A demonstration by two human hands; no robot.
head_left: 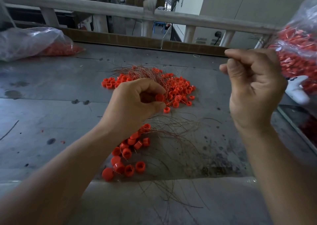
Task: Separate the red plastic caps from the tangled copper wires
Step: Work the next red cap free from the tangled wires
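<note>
Head view looks down on a grey table (51, 104), where the left hand (135, 102) pinches one red cap (159, 97) between thumb and curled fingers, low over the surface. A tuft of copper wires (147, 73) fans up behind its knuckles, so this hand seems to steady the tangle while it works that cap free.

The right hand (253, 87) is raised well apart, up and to the right. Its fingers are curled and the forefinger bends toward the thumb, as if drawing out a strand. Any wire in it is too thin to see, so I cannot tell whether it holds one.

Beyond the left hand lies a far heap (180, 92) of caps with wires threaded over it, probably the unsorted stock. Closer to the person, a near heap (130, 149) lies beside loose strands (175, 133) that spread toward the table's front edge. Some fine wire crosses these caps too, so it is unclear whether they are finished.

A clear bag (34, 42) of red pieces sits at the far left and a second bag (298, 56) at the right, likely supply or collection kept within reach.
</note>
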